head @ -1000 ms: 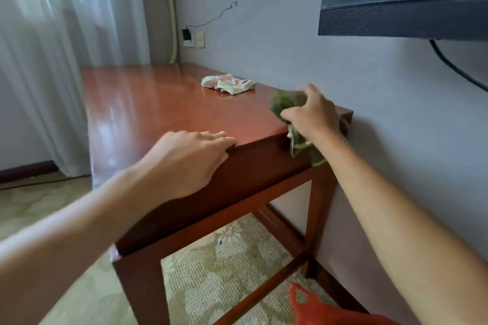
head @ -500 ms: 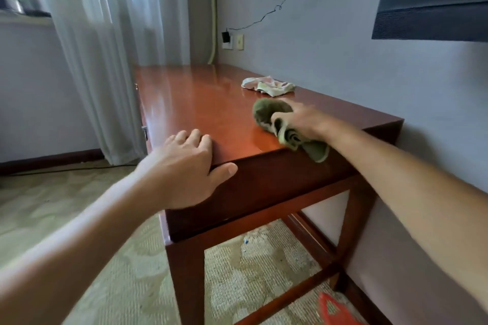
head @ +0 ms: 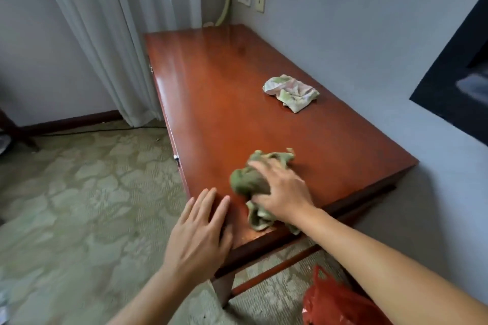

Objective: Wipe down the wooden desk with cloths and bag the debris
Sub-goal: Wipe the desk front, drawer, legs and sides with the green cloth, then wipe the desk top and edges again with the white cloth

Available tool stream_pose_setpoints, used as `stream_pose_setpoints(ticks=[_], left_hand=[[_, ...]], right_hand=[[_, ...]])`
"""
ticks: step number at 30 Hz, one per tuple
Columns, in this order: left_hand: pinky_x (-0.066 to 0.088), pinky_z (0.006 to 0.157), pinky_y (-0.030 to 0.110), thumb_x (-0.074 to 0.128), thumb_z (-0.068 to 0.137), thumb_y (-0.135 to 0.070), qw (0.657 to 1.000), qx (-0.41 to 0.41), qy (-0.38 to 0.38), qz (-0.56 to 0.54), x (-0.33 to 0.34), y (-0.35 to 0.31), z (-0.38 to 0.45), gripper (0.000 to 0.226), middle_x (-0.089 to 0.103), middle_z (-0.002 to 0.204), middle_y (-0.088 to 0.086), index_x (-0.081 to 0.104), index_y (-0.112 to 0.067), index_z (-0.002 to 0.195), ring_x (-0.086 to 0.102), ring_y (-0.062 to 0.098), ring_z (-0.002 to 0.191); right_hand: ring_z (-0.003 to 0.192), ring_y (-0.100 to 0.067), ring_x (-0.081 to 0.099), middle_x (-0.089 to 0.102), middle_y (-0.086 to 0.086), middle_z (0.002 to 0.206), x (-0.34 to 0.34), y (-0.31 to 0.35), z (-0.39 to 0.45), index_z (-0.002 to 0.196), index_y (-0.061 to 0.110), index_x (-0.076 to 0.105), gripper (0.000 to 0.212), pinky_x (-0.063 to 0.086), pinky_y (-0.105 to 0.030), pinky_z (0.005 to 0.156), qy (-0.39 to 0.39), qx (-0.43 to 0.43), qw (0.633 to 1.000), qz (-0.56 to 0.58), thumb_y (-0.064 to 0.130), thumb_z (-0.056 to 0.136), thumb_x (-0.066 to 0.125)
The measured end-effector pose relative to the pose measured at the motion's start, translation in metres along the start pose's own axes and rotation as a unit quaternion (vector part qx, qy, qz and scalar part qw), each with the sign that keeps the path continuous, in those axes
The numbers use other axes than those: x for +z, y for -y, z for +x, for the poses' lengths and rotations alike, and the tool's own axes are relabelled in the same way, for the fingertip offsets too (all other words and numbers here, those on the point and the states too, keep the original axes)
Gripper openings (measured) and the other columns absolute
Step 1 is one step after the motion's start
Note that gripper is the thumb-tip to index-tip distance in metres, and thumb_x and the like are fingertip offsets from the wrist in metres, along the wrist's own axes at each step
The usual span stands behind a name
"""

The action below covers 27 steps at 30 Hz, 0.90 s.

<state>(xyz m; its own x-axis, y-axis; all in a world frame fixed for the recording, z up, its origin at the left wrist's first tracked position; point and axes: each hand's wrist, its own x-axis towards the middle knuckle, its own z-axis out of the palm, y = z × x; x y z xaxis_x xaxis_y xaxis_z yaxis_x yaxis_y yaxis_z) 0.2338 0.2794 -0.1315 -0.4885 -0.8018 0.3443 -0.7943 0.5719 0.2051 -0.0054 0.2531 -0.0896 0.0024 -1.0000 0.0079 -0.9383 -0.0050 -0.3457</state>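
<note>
Your right hand (head: 284, 196) presses the green cloth (head: 249, 183) flat on the wooden desk (head: 224, 92) at lower centre, fingers curled over the wad. Your left hand (head: 199, 232) lies open on the near corner, fingers straight, holding nothing. Unwiped desktop runs along its long axis toward upper centre; the pale cloth (head: 290, 92) lies upper right, nearer the right hand, and the red bag (head: 332, 301) sits lower right.
</note>
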Motion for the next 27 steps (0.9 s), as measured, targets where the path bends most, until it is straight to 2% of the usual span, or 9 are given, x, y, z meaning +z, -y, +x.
stream_pose_setpoints(ticks=[2, 6, 11, 13, 15, 17, 21, 23, 27], left_hand=[[0.019, 0.120, 0.046, 0.034, 0.105, -0.047, 0.996, 0.010, 0.076, 0.052, 0.002, 0.009, 0.005, 0.061, 0.036, 0.164, 0.017, 0.045, -0.016, 0.156, 0.034, 0.035, 0.152], [0.022, 0.116, 0.049, 0.020, 0.110, -0.046, 0.990, 0.028, 0.122, 0.066, 0.000, 0.013, 0.011, 0.062, 0.035, 0.163, 0.021, 0.040, -0.011, 0.157, 0.032, 0.038, 0.151], [0.022, 0.117, 0.049, 0.039, 0.100, -0.048, 0.985, 0.020, 0.171, 0.023, -0.001, 0.016, 0.015, 0.064, 0.048, 0.152, 0.027, 0.058, -0.006, 0.144, 0.038, 0.040, 0.148], [0.026, 0.119, 0.047, 0.055, 0.087, -0.053, 0.983, 0.052, 0.177, -0.021, -0.008, 0.025, 0.018, 0.066, 0.057, 0.145, 0.025, 0.067, -0.010, 0.135, 0.046, 0.038, 0.141], [0.053, 0.104, 0.041, 0.076, 0.066, -0.048, 0.971, 0.082, 0.210, -0.082, -0.018, 0.044, 0.032, 0.060, 0.067, 0.134, 0.015, 0.077, -0.019, 0.118, 0.064, 0.033, 0.125], [0.062, 0.079, 0.035, 0.074, 0.069, -0.029, 0.963, 0.115, 0.199, -0.140, -0.029, 0.068, 0.051, 0.032, 0.065, 0.121, 0.003, 0.075, -0.020, 0.100, 0.070, 0.028, 0.106], [0.057, 0.086, 0.033, 0.074, 0.081, -0.010, 0.958, 0.127, 0.216, -0.142, -0.039, 0.098, 0.114, 0.037, 0.057, 0.118, 0.005, 0.061, -0.013, 0.115, 0.062, 0.027, 0.107], [0.057, 0.086, 0.035, 0.073, 0.081, -0.009, 0.947, 0.155, 0.222, -0.174, -0.046, 0.096, 0.148, 0.037, 0.058, 0.120, 0.008, 0.056, -0.011, 0.114, 0.065, 0.030, 0.107], [0.053, 0.097, 0.038, 0.064, 0.084, -0.013, 0.914, 0.145, 0.290, -0.242, -0.065, 0.080, 0.195, 0.067, 0.038, 0.155, 0.010, 0.032, -0.014, 0.144, 0.054, 0.033, 0.133]], right_hand=[[0.158, -0.022, 0.015, 0.018, 0.003, 0.172, -0.003, -0.013, 0.018, 0.155, 0.045, 0.027, 0.076, 0.023, -0.045, 0.125, -0.031, 0.096, 0.995, 0.011, 0.056, 0.088, 0.061], [0.159, -0.031, 0.006, 0.010, -0.010, 0.173, 0.005, 0.012, 0.068, 0.159, 0.035, 0.025, 0.079, 0.016, -0.055, 0.126, -0.057, 0.195, 0.979, 0.009, 0.058, 0.090, 0.056], [0.160, -0.024, 0.008, 0.015, -0.001, 0.173, 0.028, 0.077, 0.080, 0.160, 0.040, 0.029, 0.085, 0.015, -0.045, 0.129, 0.045, -0.014, 0.999, 0.009, 0.045, 0.085, 0.069], [0.159, -0.020, 0.014, 0.021, 0.003, 0.171, 0.027, 0.077, 0.072, 0.159, 0.043, 0.030, 0.085, 0.018, -0.039, 0.127, 0.045, -0.015, 0.999, 0.023, 0.044, 0.083, 0.069], [0.156, -0.022, 0.026, 0.031, 0.002, 0.167, 0.027, 0.071, 0.059, 0.157, 0.045, 0.029, 0.087, 0.033, -0.040, 0.123, 0.005, 0.036, 0.999, -0.006, 0.053, 0.080, 0.069], [0.151, -0.026, 0.037, 0.040, -0.002, 0.162, 0.030, 0.078, 0.043, 0.156, 0.042, 0.032, 0.095, 0.045, -0.043, 0.116, -0.030, 0.136, 0.990, -0.028, 0.057, 0.075, 0.078], [0.152, -0.024, 0.034, 0.038, -0.002, 0.163, 0.021, 0.111, 0.045, 0.157, 0.038, 0.037, 0.086, 0.046, -0.041, 0.113, -0.016, 0.263, 0.964, 0.039, 0.026, 0.083, 0.079], [0.139, -0.020, 0.048, 0.052, 0.003, 0.149, -0.009, 0.112, 0.061, 0.148, 0.042, 0.045, 0.080, 0.044, -0.032, 0.108, -0.021, 0.318, 0.936, 0.148, 0.006, 0.080, 0.067], [0.114, -0.021, 0.058, 0.057, 0.001, 0.123, -0.070, 0.106, 0.071, 0.132, 0.031, 0.046, 0.074, 0.045, -0.028, 0.086, -0.064, 0.454, 0.809, 0.368, -0.002, 0.073, 0.076]])
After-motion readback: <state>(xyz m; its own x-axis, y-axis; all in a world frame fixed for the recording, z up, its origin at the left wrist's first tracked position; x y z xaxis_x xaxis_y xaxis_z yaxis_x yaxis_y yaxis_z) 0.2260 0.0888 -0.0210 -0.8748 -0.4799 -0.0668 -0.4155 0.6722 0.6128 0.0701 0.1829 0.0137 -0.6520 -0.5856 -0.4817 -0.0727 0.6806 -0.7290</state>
